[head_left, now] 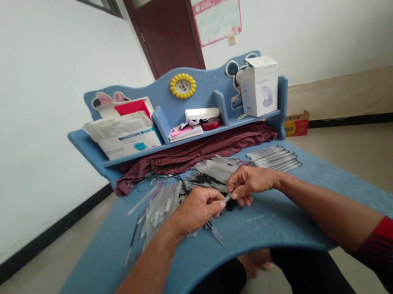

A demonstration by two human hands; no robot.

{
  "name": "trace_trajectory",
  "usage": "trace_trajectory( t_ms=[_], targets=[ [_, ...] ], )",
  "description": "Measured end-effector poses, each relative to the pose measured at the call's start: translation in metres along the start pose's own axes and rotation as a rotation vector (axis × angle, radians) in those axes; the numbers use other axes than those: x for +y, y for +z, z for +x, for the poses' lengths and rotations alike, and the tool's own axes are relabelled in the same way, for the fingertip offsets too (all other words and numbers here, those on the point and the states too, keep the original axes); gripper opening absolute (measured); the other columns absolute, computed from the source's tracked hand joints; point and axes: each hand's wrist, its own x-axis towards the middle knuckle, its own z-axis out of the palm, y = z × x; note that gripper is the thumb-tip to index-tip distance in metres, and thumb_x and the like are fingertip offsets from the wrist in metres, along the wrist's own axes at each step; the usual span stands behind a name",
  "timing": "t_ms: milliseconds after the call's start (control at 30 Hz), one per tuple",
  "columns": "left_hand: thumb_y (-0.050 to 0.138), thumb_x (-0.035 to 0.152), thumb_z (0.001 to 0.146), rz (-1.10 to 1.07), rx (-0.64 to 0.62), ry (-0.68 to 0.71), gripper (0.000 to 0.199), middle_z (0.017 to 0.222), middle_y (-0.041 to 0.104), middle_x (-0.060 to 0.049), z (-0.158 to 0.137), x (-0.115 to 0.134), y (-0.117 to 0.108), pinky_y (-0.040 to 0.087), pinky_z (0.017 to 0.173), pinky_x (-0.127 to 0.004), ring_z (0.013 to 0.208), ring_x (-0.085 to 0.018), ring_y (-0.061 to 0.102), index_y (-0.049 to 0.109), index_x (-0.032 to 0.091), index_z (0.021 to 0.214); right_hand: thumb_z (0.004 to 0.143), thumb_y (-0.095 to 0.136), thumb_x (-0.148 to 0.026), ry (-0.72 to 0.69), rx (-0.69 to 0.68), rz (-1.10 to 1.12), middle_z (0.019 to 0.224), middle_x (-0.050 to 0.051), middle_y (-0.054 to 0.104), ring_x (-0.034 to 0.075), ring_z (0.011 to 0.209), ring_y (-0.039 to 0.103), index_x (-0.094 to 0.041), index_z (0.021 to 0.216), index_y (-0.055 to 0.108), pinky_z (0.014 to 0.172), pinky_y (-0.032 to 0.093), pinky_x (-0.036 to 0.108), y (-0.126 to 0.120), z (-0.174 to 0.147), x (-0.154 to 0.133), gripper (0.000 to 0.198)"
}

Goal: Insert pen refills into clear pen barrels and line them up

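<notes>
Over the middle of the blue desk, my left hand (202, 207) and my right hand (247, 183) meet, both closed on a short, pale, translucent pen barrel (228, 197). Fingers cover most of it, so its ends are hidden. Beside my left hand lies a loose heap of clear pen barrels (159, 210). Black slender pen parts (207, 180) lie just behind the hands, with another pile of clear barrels (218, 166) beyond them. Past my right wrist, several pens (273, 158) with dark ends lie side by side in a row.
The blue desk (268, 220) curves inward at my lap. Along its back lies a red checked cloth (197, 151) under a shelf holding a mask box (131, 143), a white carton (260, 87) and a red round case (211, 124). A yellow-rimmed dial (183, 86) is on the backboard.
</notes>
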Motion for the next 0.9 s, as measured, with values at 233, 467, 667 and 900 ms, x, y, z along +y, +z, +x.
trace_trajectory(
  t_ms=[233,467,667,900],
  targets=[
    [0.053,0.03,0.074,-0.004,-0.004,-0.002,0.023,0.055,0.053,0.002,0.0002,0.001,0.0001,0.033,0.047,-0.02,0.048,-0.008,0.044,0.065,0.01,0.074,0.072,0.07,-0.043,-0.004,-0.016,-0.006,0.055,-0.001,0.065,0.008,0.042,0.058,-0.012,0.076,0.058,0.042,0.045,0.017,0.0,0.003,0.0026,0.034],
    [0.053,0.031,0.073,-0.031,0.007,-0.019,0.022,0.053,0.052,0.003,-0.0019,0.0022,0.0002,0.033,0.047,-0.02,0.047,-0.008,0.044,0.064,0.011,0.073,0.072,0.069,-0.047,0.001,-0.005,-0.017,0.056,-0.001,0.064,0.008,0.043,0.058,-0.012,0.071,0.06,0.043,0.045,0.017,0.0021,0.0027,-0.0014,0.036],
    [0.052,0.031,0.074,-0.036,0.006,-0.011,0.023,0.054,0.051,0.003,-0.0036,0.0004,-0.0017,0.033,0.048,-0.021,0.049,-0.009,0.044,0.063,0.011,0.071,0.073,0.067,-0.049,0.002,-0.003,0.035,0.055,0.0,0.065,0.009,0.042,0.058,-0.011,0.071,0.06,0.041,0.044,0.017,0.0027,0.0051,0.0039,0.039],
    [0.051,0.028,0.076,-0.04,0.022,0.005,0.021,0.056,0.052,0.002,-0.0051,-0.0012,-0.0037,0.033,0.048,-0.021,0.051,-0.009,0.045,0.063,0.011,0.072,0.081,0.05,-0.06,-0.039,0.025,0.024,0.052,0.002,0.063,0.009,0.04,0.057,-0.011,0.07,0.059,0.039,0.043,0.017,0.006,0.006,0.0043,0.051]
  ],
)
